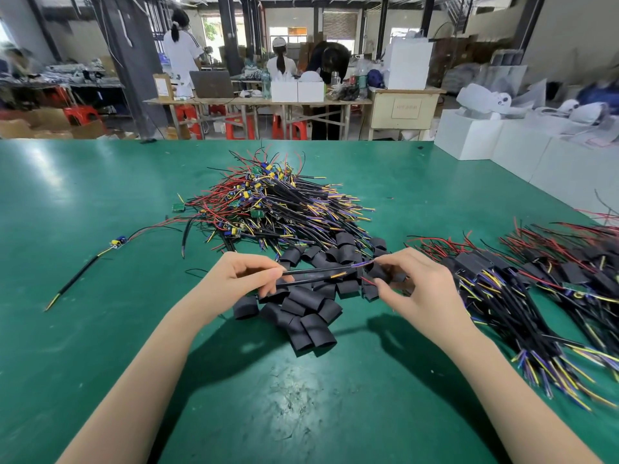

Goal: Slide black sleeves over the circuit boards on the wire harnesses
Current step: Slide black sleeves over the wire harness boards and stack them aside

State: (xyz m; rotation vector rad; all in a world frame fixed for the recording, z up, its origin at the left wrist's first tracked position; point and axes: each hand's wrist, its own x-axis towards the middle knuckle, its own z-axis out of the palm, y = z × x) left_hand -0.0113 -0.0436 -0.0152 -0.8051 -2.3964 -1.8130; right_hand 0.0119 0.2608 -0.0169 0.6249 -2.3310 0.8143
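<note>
Currently two hands, left hand (249, 274) and right hand (413, 289), pinch one wire harness (318, 273) above many loose black sleeves (310, 313).

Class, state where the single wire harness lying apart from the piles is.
The lone harness lies on the green table at far left, left of the left hand.

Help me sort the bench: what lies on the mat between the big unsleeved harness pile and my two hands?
In the head view, loose black sleeves lie between the harness pile and the left hand and right hand, which hold one harness over them.
</note>
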